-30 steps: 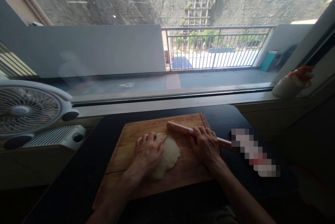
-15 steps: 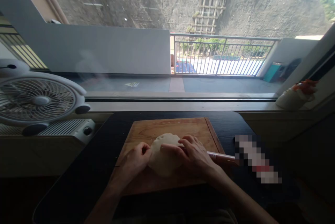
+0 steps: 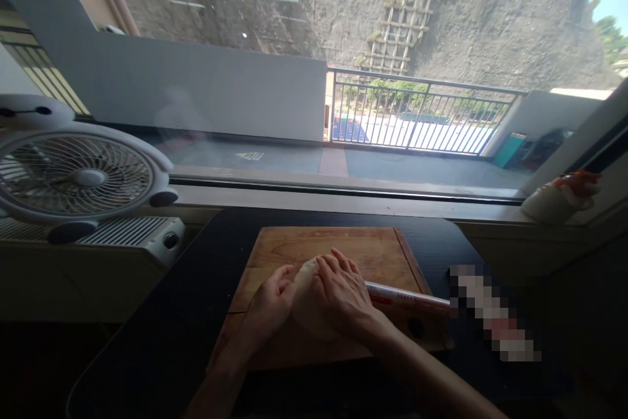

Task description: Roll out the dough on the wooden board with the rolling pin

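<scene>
A flat, round, pale piece of dough (image 3: 307, 304) lies on the wooden board (image 3: 275, 246), its right part covered by my right hand (image 3: 343, 288). That hand rests palm down across the dough, with its fingers stretched out. At the dough's left edge is my left hand (image 3: 275, 295), its fingers loosely bent and apart, the thumb side against the edge. Just right of my right hand, a glossy pinkish tube (image 3: 412, 298) with red print lies over the board's right side. Its left end is hidden by the hand.
The board sits on a dark table (image 3: 196, 288). A blurred-out object (image 3: 493, 311) lies at the table's right. On the left stands a white fan (image 3: 83, 174) above a slatted unit (image 3: 122, 233). A white pot (image 3: 552, 200) stands on the windowsill (image 3: 432, 205) behind.
My right hand has flattened over the dough, covering more of it. My left fingers have loosened from a curl at the edge. The whole view has shifted and tilted slightly.
</scene>
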